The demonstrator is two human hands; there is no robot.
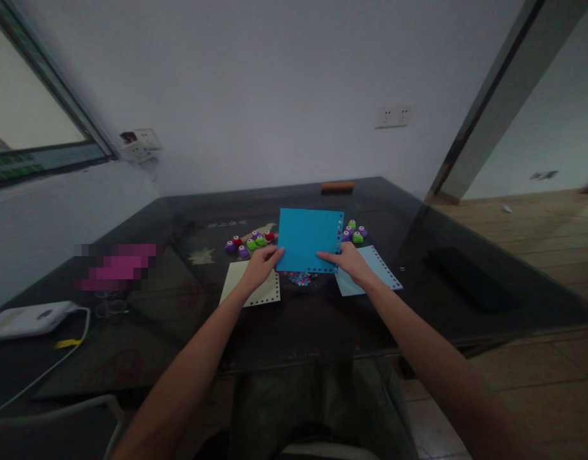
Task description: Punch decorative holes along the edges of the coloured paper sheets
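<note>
1. While a white wall (274, 83) with a socket plate (392, 117) fills the far side of the room, a window frame (45, 160) runs along the left and wooden flooring (528, 223) shows on the right.
2. Below it spreads a dark glass table (322, 319), its top reflecting the room.
3. Held above the middle of the table, a bright blue paper square (306, 239) carries a row of punched holes down its right edge and along its near edge.
4. Left hand (261, 265) pinches the sheet's near left corner; right hand (348, 260) grips its near right corner, fingers closed on the paper.
5. Cream sheet (248, 287) lies flat under the left wrist, pale blue sheet (375, 268) under the right, both perforated along an edge.
6. Small coloured punches (249, 243) cluster left of the blue square, more punches (355, 231) just right of it.
7. Confetti scraps (299, 278) sit near the sheet's lower edge.
</note>
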